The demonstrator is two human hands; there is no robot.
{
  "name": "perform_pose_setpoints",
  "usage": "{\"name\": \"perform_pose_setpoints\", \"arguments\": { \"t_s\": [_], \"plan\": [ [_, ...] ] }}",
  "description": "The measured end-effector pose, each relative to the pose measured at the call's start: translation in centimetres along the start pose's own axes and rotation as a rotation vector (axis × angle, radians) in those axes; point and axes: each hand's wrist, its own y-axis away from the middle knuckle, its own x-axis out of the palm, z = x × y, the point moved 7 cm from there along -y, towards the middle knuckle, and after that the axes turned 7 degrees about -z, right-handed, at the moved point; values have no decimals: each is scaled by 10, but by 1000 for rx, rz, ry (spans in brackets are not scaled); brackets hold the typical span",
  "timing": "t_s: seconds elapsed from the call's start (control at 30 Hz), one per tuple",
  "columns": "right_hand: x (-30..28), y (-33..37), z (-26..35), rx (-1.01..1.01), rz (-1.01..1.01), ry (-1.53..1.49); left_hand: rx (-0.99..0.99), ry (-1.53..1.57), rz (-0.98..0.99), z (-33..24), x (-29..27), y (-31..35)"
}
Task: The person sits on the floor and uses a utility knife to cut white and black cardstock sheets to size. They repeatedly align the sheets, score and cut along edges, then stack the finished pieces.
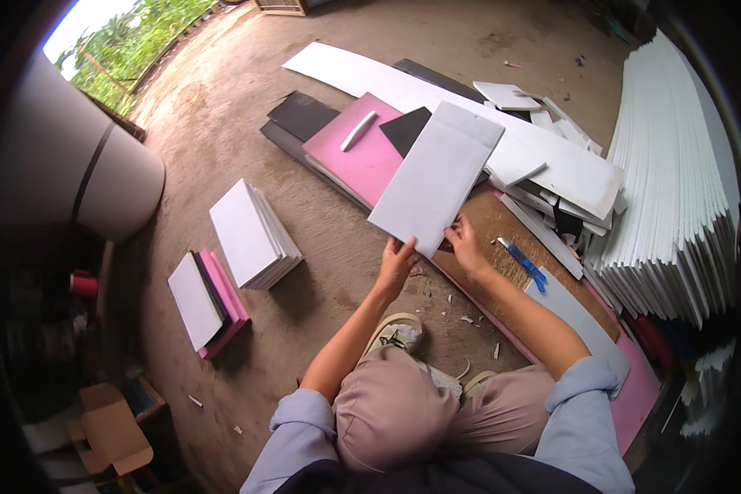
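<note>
Both my hands grip the near end of a white rectangular foam sheet, tilted up in front of me. My left hand pinches its near left corner, thumb on top. My right hand holds the near right edge, and its fingers are partly hidden. Behind the sheet lie a pink foam sheet with a white curved piece on it, and a black piece. On the brown board near my right forearm rests a blue utility knife.
Left on the floor stand a white stack of sheets and a smaller white, black and pink stack. Tall white sheets rise at the right. White offcuts pile beyond the board. An open cardboard box sits lower left, a large roll above it.
</note>
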Motion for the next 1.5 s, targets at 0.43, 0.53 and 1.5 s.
{"name": "perform_pose_setpoints", "arguments": {
  "t_s": [0.43, 0.53, 1.5],
  "plan": [
    [238, 45, 119, -131, 612, 294, 563, 52, -442, -181, -178, 122],
    [323, 104, 87, 188, 905, 306, 645, 92, -703, -169, -271, 155],
    [613, 182, -73, -223, 1286, 757, 506, -1081, -1287, -184, -537, 194]
  ]
}}
